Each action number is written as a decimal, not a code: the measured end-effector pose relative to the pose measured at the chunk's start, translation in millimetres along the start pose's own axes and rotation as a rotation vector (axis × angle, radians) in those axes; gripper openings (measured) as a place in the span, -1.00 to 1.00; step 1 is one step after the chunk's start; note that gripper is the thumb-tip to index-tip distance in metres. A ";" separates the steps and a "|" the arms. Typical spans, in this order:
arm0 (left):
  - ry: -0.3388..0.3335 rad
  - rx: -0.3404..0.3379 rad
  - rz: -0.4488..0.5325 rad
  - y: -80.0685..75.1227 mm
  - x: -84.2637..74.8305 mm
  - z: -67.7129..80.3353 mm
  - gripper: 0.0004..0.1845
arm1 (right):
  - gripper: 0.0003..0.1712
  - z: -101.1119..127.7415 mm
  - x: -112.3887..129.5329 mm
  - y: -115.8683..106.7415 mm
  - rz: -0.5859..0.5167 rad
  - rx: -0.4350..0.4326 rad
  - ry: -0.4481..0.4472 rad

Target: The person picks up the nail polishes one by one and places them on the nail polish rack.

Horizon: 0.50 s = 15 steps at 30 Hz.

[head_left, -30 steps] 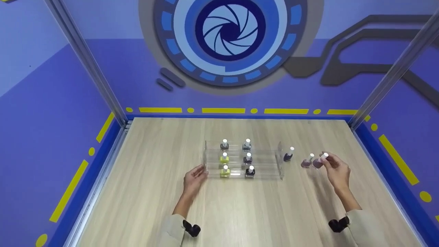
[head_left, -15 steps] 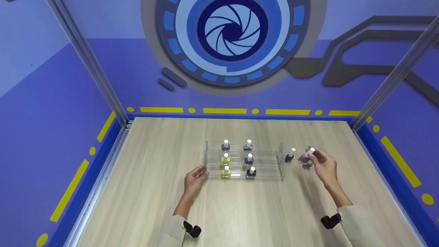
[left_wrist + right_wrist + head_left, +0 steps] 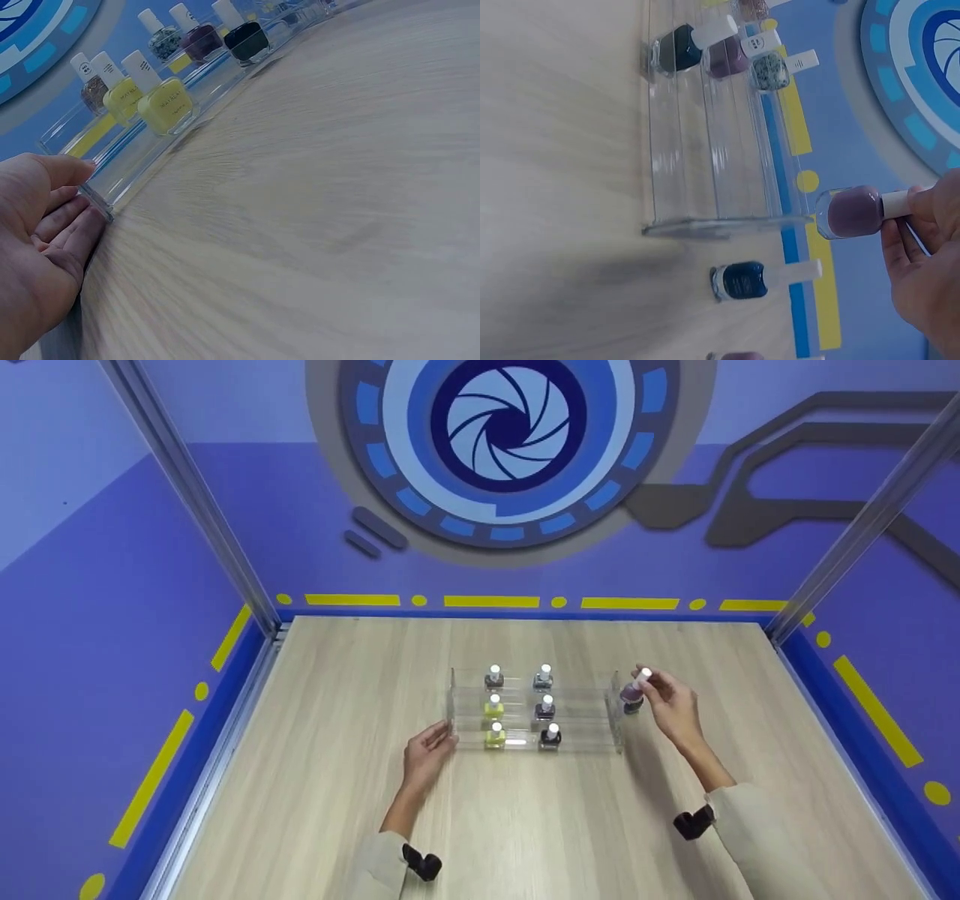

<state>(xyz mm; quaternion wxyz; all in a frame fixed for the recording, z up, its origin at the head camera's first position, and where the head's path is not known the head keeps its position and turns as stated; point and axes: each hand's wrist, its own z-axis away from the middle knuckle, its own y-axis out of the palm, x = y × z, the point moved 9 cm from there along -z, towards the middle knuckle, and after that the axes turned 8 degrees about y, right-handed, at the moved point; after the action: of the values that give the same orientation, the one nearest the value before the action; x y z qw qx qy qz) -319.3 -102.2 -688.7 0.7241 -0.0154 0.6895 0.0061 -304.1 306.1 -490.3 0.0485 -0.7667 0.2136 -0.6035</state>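
Observation:
My right hand [image 3: 675, 712] pinches a mauve nail polish bottle [image 3: 855, 211] by its white cap, holding it raised just beyond the right end of a clear stepped display rack [image 3: 581, 739]. In the head view this bottle overlaps a dark blue nail polish bottle [image 3: 742, 280] that stands on the table beside the rack. My left hand [image 3: 426, 757] holds the rack's left end panel, thumb at its edge and fingers against the outside. On the rack's tiers stand two columns of bottles, including a yellow one [image 3: 166, 106], a black one [image 3: 550, 737] and a speckled one [image 3: 771, 71].
Another mauve bottle [image 3: 742, 356] shows at the bottom edge of the right wrist view; my right hand hides it in the head view. The wooden table [image 3: 525, 825] is bounded by blue printed walls [image 3: 247, 532] and metal posts [image 3: 187, 487].
My right hand has lifted the mauve bottle and carried it left, past the other mauve bottle, to the rack's right end. The left hand and the rack have stayed put.

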 end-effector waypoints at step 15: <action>-0.008 -0.018 -0.019 -1.0 -0.5 0.7 -0.49 | -0.69 -21.0 -0.3 35.1 0.001 0.020 0.055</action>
<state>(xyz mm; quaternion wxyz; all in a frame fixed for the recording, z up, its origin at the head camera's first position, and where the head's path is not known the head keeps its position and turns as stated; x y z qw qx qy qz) -318.7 -103.1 -688.2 0.7268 -0.0284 0.6863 0.0056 -333.5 278.3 -496.7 0.0503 -0.7491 0.2093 -0.6264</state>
